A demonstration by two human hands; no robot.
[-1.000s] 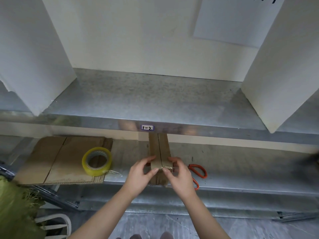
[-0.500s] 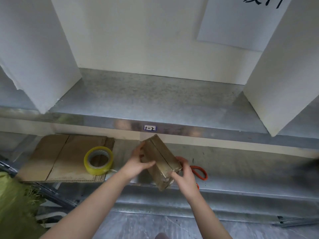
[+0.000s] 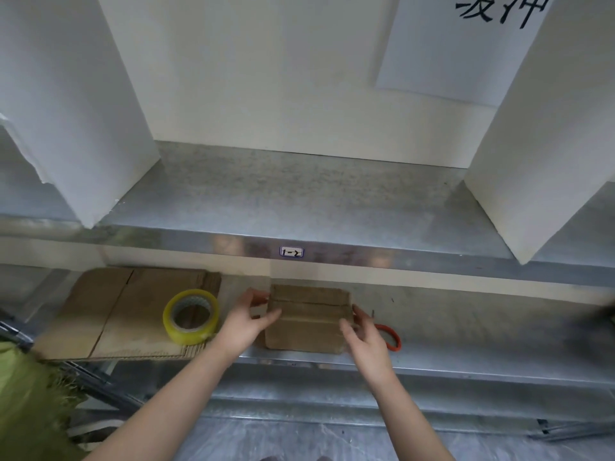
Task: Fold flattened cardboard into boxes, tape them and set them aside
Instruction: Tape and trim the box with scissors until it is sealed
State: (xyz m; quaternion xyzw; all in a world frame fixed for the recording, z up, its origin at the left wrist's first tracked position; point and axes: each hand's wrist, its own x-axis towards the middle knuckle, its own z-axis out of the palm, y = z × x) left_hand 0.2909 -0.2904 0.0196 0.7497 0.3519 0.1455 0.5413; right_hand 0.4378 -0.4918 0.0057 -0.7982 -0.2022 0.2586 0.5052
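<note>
- Box [image 3: 307, 319]: small folded cardboard box, lower centre of frame, resting on the lower metal shelf [image 3: 466, 331] just under the lip of the upper shelf [image 3: 299, 201]. Long side runs left to right. Top flaps closed; seam line shows along the top near the far edge. Tape on it not clear at this resolution.
- Left hand [image 3: 248, 322]: at the box's left end, thumb and fingers spread and curled toward it, thumb lying on the near top corner. Loose contact, not a clamp.
- Right hand [image 3: 366, 337]: at the box's right end, fingers open and half curled, fingertips at or just off the edge. Cannot tell if it touches. Nothing closed in either grip.
- Tape roll [image 3: 191, 316]: yellowish, lying flat on the stack of flat cardboard [image 3: 116, 311], left of the box, just beside the left hand.
- Scissors [image 3: 389, 336]: orange handles, partly hidden behind the right hand, on the shelf just right of the box.
- Handling judgement: box looks empty, so light; walls stiff along the creases but the broad faces will dent under a hard pinch. Surface is dry and matt, unlikely to slip.
- Best hold, by my reading: palms on the two short ends, fingers wrapping the corners where the board is doubled; keep thumbs off the flap seam so it does not spring.
- Step in hand: likely seating the box on the shelf, before setting it aside.
</note>
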